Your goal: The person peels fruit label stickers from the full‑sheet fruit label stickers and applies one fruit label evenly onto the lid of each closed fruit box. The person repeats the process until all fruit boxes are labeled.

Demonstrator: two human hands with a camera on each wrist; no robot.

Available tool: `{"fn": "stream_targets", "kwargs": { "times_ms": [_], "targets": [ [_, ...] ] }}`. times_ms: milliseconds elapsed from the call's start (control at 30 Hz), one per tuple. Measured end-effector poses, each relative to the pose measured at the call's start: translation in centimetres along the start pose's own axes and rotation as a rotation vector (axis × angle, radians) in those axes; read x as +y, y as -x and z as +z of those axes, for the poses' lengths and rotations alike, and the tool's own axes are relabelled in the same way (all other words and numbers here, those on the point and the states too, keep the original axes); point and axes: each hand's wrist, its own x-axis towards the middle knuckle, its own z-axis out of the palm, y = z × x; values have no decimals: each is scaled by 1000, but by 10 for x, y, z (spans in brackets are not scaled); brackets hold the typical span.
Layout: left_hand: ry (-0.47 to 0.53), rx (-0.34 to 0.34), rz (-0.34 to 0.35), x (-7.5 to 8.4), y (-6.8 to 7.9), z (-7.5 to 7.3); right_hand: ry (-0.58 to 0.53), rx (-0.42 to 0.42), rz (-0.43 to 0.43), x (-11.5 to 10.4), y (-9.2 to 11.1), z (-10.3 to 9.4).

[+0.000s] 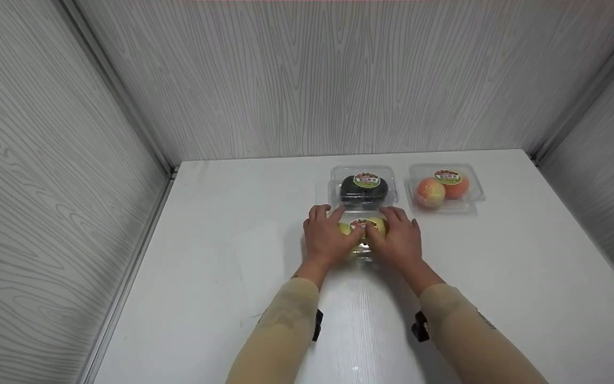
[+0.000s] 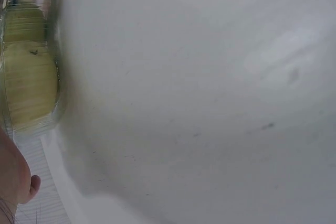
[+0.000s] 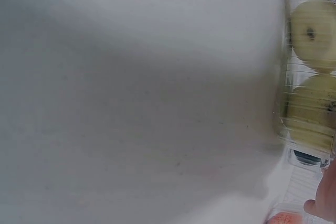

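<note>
A clear plastic clamshell box [image 1: 364, 255] of yellow-green fruit [image 1: 378, 226] sits on the white table between my two hands. My left hand [image 1: 330, 239] holds its left side and my right hand [image 1: 397, 240] its right side. Both thumbs lie on the lid at the round label, and the other fingers reach over the far corners. In the left wrist view, the fruit [image 2: 30, 82] shows through the ribbed wall beside part of the left hand [image 2: 13, 174]. Two fruits [image 3: 312, 111] show in the right wrist view, near the right hand [image 3: 326, 195]. Most fingertips are hidden there.
Just behind the held box stands a clear box with dark fruit [image 1: 357, 193] and a label. To its right is another clear box with orange-red fruit [image 1: 431, 193]. Grey wood-grain panels [image 1: 307, 80] enclose the table [image 1: 221, 240] at the back and sides.
</note>
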Motion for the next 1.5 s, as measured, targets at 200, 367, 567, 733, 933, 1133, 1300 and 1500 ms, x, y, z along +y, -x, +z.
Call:
{"fn": "stream_targets", "kwargs": {
  "times_ms": [200,367,567,733,933,1133,1300,1500],
  "targets": [
    [-2,1,-5,-1,0,1,4,6,-2,0,0,1],
    [5,5,-7,-1,-1,2,0,8,-4,-1,-1,1],
    [-8,-5,-17,-1,0,1,0,3,-1,1,-1,2],
    [19,-11,-25,0,1,-1,-5,10,-8,1,-1,4],
    [39,-5,-25,1,2,-2,-15,26,-16,1,-1,4],
    [17,0,-23,1,1,-1,-25,17,-10,2,-1,3],
    [24,10,-21,0,1,0,-32,10,-3,3,-1,2],
    [24,23,-19,-1,0,1,-42,18,-9,2,0,0]
  ]
}}
